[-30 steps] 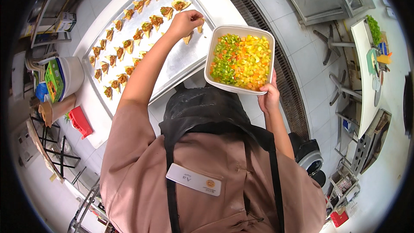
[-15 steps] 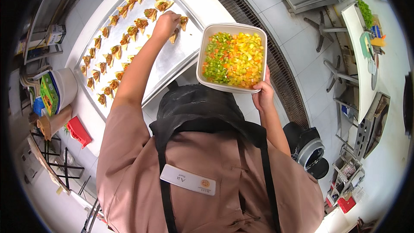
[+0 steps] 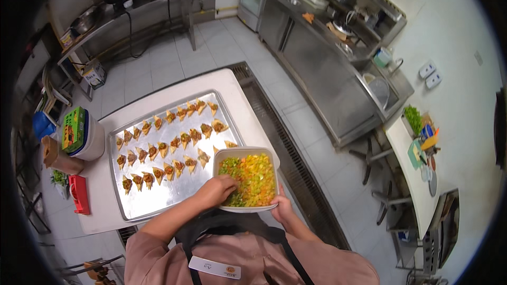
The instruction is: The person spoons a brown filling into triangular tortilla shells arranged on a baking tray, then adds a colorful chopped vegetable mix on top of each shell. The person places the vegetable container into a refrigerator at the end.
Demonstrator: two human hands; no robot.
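Observation:
A square off-white plastic container holds diced vegetables, green on its left side and yellow with orange on its right. My right hand grips its right wall near the lower corner, thumb over the rim. My left hand reaches over the left rim, its fingers bent together into the diced green pepper; the fingertips are partly hidden. Left of the container lies a large metal baking tray. Rows of small folded pastry pieces with a brown topping and green bits sit on it.
The tray rests on a white table. At its left stand a white bin with a green box and a red holder. A floor drain grate runs along the right, before a steel counter.
My left hand has left the pastry pieces on the tray and come back into the container's green dice. My right hand still holds the container. The view has tilted up toward the room.

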